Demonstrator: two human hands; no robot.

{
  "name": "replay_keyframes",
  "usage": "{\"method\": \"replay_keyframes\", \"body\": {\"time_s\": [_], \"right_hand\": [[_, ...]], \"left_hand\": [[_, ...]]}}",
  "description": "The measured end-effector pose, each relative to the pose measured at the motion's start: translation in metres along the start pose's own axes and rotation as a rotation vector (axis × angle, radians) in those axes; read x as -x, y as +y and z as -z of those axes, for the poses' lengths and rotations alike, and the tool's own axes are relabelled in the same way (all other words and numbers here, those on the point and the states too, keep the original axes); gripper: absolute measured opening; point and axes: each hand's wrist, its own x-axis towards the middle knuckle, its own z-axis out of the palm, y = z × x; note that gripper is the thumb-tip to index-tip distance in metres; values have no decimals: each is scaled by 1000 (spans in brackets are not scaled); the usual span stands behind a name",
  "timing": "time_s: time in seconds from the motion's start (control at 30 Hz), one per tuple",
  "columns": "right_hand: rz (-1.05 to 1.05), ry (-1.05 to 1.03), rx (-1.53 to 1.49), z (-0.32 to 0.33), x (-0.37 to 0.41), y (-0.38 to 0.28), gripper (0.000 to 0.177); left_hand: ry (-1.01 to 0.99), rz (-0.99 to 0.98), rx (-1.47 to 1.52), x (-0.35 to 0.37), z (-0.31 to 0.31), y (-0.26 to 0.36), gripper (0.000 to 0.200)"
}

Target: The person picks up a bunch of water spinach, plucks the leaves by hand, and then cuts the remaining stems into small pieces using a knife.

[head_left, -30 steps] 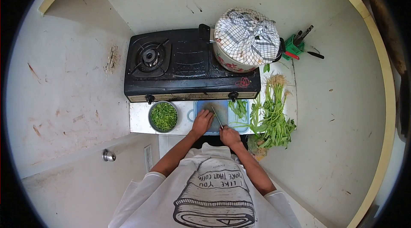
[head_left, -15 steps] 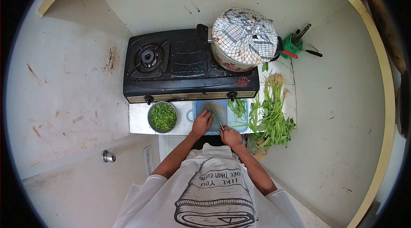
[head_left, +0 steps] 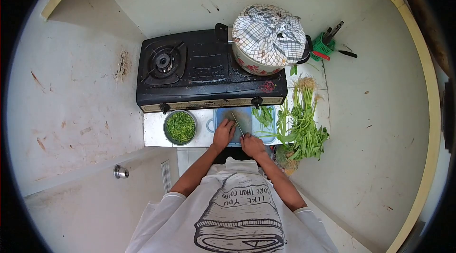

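My right hand [head_left: 252, 145] is wrapped round the handle of a knife [head_left: 238, 124], whose blade points away from me and slants to the left. The blade lies close by the fingertips of my left hand [head_left: 223, 133], which are curled down on a blue cutting board [head_left: 272, 133]. What those fingers press on is hidden under them. Some loose green leaves [head_left: 263, 116] lie on the right part of the board. A round bowl [head_left: 166, 135] left of the board is filled with chopped greens [head_left: 181, 126].
A bunch of leafy greens with roots [head_left: 306, 124] lies right of the board. Behind stands a black two-burner stove [head_left: 204, 92], bearing a cloth-covered pot [head_left: 259, 69] on its right side. A green basket with utensils [head_left: 325, 43] is at the back right. Walls close in both sides.
My right hand and the knife have shifted slightly left, bringing the blade nearer my left fingertips. My left hand has stayed in about the same place.
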Motion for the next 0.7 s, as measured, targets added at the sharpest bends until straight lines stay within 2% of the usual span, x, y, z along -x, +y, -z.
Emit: {"method": "replay_keyframes", "body": {"time_s": [0.17, 0.4, 0.63, 0.7], "right_hand": [[-40, -114, 2, 10, 17, 6, 48], [-23, -118, 5, 6, 1, 1, 49], [-22, -103, 15, 16, 22, 2, 48], [-6, -88, 24, 14, 23, 6, 48]], "left_hand": [[12, -6, 3, 0, -2, -4, 15], [-16, -10, -55, 3, -1, -3, 16], [27, -14, -1, 5, 0, -2, 17], [0, 46, 12, 5, -1, -4, 15]]}}
